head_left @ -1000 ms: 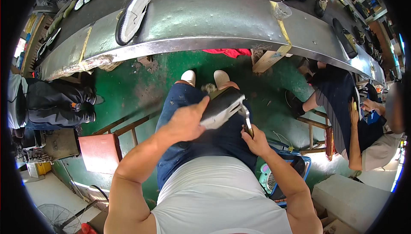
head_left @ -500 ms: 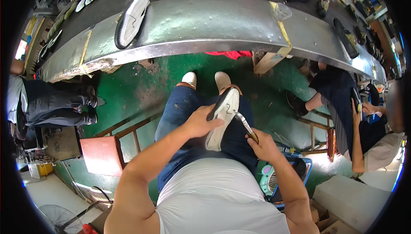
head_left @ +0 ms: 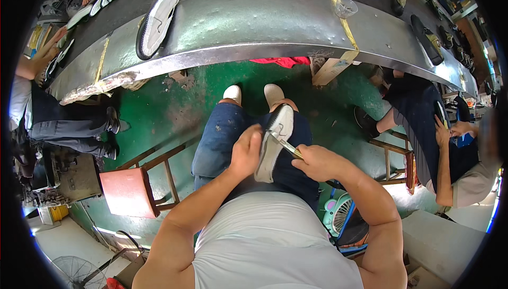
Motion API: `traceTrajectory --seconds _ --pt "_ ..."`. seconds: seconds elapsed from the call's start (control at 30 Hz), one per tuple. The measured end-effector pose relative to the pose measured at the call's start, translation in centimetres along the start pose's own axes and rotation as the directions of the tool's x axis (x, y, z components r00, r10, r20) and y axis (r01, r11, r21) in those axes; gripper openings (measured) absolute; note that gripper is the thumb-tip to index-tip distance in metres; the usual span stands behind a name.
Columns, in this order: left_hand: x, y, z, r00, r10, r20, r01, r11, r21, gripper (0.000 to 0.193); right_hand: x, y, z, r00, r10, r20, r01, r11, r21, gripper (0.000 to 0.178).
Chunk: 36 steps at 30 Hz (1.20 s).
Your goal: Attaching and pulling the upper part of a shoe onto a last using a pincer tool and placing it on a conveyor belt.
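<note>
Right hand (head_left: 316,162) clenched round metal tool (head_left: 286,146), left hand (head_left: 246,151) at shoe (head_left: 271,154)

Table (head_left: 254,16) spans top of frame. Dark blue shorts (head_left: 214,143) below; shoe over them, frame centre, pale face up, toward the wearer's right side. Left hand curled along shoe's left edge; whether it pinches, cannot tell. Tool tip at the pale face. Risk, my judgement: loose left hold lets shoe twist, tip skids toward left fingers. Hidden: shoe's underside, handle end inside right fist. Tip contact too small to make out.
</note>
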<state>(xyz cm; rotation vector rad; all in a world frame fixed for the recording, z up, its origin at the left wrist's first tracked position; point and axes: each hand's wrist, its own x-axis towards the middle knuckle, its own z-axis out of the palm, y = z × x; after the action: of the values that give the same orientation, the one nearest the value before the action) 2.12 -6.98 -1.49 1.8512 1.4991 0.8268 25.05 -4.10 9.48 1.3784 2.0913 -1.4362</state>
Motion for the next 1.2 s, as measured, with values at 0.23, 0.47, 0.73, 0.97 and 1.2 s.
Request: traceTrajectory --seconds 0.23,0.47,0.73,0.97,1.2 --pt "2.0 -1.3 0.4 0.751 -0.408 0.519 0.624 0.182 -0.76 0.071 3.7 0.2 8.5 0.915 0.068 -0.397 0.058 0.953 0.297 0.037" --pt "3.3 -0.3 0.3 0.771 -0.398 0.496 0.621 0.302 -0.723 0.072 4.9 4.9 9.8 0.993 -0.063 -0.104 0.121 0.554 0.823 0.035" --pt "4.5 -0.3 0.8 0.685 -0.516 0.514 0.718 0.364 -0.593 0.058 0.7 4.8 2.4 0.997 0.071 0.032 -0.068 0.592 0.803 0.032" --pt "4.6 0.7 0.4 0.678 -0.547 0.491 0.729 0.585 -0.356 0.064 3.9 1.9 -0.3 0.943 -0.12 -0.312 0.091 0.99 -0.106 0.036" --pt "5.2 -0.2 0.5 0.706 -0.481 0.52 0.681 0.662 -0.313 0.066 4.6 3.3 0.0 0.938 -0.095 -0.333 0.093 0.995 -0.023 0.039"
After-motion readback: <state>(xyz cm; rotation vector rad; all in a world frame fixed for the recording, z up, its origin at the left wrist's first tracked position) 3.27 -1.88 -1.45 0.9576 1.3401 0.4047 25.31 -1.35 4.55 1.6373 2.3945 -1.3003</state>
